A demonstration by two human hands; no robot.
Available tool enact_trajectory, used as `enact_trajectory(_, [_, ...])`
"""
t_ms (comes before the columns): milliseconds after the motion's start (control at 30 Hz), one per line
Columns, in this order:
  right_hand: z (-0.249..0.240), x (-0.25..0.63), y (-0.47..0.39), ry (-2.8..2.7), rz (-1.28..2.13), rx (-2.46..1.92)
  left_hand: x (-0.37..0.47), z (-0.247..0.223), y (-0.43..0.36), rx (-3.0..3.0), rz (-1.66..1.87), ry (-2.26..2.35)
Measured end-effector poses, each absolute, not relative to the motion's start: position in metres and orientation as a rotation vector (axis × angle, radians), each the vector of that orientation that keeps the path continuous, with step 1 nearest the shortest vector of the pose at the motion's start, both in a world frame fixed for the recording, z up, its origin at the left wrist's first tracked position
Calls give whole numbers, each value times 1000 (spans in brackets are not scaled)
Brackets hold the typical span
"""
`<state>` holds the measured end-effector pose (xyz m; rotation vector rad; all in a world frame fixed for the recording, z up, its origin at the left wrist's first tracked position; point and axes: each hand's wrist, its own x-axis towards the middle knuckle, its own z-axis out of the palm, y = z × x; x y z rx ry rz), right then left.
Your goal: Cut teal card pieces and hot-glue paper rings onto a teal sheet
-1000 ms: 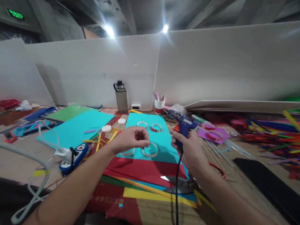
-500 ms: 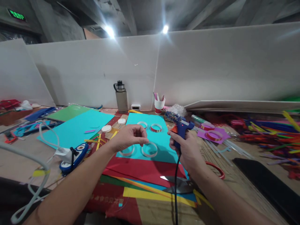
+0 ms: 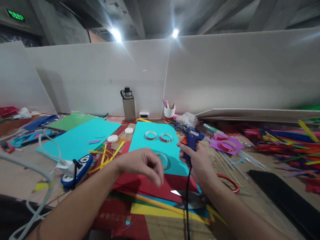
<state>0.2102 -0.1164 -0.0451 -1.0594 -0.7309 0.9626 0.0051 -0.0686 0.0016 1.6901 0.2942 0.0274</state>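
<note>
My right hand (image 3: pixel 197 156) is wrapped round the handle of a blue glue gun (image 3: pixel 193 140), its index finger at the orange trigger and its nozzle end tilted up to the left. My left hand (image 3: pixel 146 166) hangs over the red sheet (image 3: pixel 172 181) with fingertips drawn together, slightly blurred; anything between them is too small to make out. Partly behind it, a pale paper ring (image 3: pixel 163 161) stands on the turquoise sheet (image 3: pixel 140 130). Farther back on that sheet are two red-and-white rings, the left one (image 3: pixel 150 135) and the right one (image 3: pixel 166 137).
Scissors (image 3: pixel 192 200) lie below the right wrist, beside the hanging black cord (image 3: pixel 187 203). A power strip (image 3: pixel 76 171) is at left, a phone-like black slab (image 3: pixel 282 193) at right. Behind stand a bottle (image 3: pixel 128 106) and a cup of pens (image 3: pixel 169 112).
My left hand has come down and toward me, from over the pale rings to over the red sheet. The glue gun stays nearly where it was in my right hand.
</note>
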Motion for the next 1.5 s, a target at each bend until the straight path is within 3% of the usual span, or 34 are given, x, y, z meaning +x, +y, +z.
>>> enact_trajectory(67, [-45,210,-116,-727,962,-1055,4,-1,-64,1817,281,370])
enact_trajectory(267, [-47,209,-115,-738,967,-1060,8,-26,-44,2425,548,699])
enact_trajectory(567, [-46,208,-119,-794,946,-1087,6,-44,-22,2571,318,974])
enact_trajectory(1500, [-45,207,-121,-791,974,-1101,19,-35,-30,2607,131,778])
